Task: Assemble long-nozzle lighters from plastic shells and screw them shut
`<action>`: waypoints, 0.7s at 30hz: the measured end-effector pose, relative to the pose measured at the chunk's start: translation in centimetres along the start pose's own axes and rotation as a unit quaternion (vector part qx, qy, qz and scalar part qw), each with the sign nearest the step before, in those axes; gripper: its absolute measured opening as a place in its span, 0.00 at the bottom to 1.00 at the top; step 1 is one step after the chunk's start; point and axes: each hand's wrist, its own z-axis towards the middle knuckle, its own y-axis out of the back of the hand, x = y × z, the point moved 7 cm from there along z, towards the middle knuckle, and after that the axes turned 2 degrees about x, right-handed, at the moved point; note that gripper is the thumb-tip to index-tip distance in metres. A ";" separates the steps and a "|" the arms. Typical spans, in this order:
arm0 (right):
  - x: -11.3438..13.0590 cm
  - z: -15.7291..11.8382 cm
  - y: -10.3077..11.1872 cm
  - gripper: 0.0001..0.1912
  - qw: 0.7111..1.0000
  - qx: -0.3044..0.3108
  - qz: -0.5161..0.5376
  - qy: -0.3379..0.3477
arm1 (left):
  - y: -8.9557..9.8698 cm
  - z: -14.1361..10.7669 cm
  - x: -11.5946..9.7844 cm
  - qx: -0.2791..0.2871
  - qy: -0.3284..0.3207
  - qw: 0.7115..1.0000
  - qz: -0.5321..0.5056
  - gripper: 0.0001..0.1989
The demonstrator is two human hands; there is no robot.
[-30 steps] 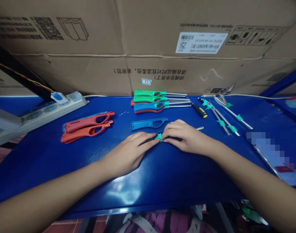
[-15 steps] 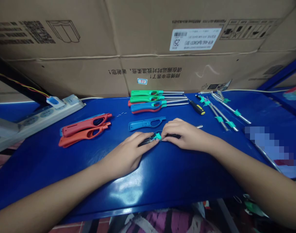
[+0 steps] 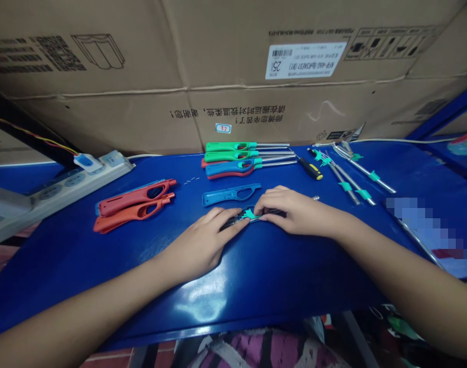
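Lying on the table (image 3: pixel 279 286), the lighter (image 3: pixel 250 216) sits between the left grip (image 3: pixel 203 239), nearly closed about its left end, and the right grip (image 3: pixel 289 210), pinching near its middle, and looks light and stiff but delicate inside, best held by its sides.

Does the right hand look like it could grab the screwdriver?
Probably yes: the screwdriver lies just beyond the right hand, and nothing seems to stand between them, though that hand is busy at the teal piece.
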 end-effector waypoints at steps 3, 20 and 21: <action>0.1 0.0 0.1 0.06 1.000 -0.004 -0.005 0.004 | 0.0 0.0 0.0 0.004 0.000 1.000 0.007 0.34; 0.1 0.0 0.8 0.07 0.996 -0.034 -0.083 0.002 | 0.0 -0.1 0.1 -0.005 0.009 1.000 -0.001 0.33; 0.0 -0.1 1.0 0.09 0.995 -0.048 -0.089 -0.001 | 0.0 -0.1 0.1 -0.006 0.010 1.000 -0.004 0.32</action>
